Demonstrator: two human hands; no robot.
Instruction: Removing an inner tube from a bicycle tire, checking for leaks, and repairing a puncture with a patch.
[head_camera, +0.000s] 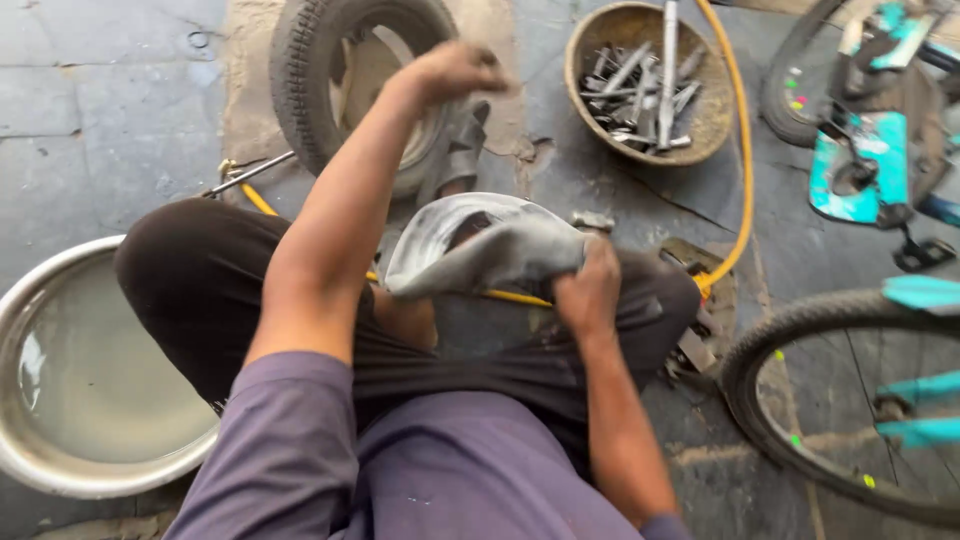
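I squat on a stone floor, knees apart. My right hand grips a grey rubber inner tube, folded and bunched between my knees. My left hand is raised and blurred near a small tyre on its wheel; it seems to hold a dark strip of the same tube that hangs down from it. The tube's middle part runs behind my left forearm.
A metal basin of water sits at my left. A round basket of metal tools stands ahead, with a yellow hose curving past it. Bicycle wheels and a turquoise bicycle frame lie at the right.
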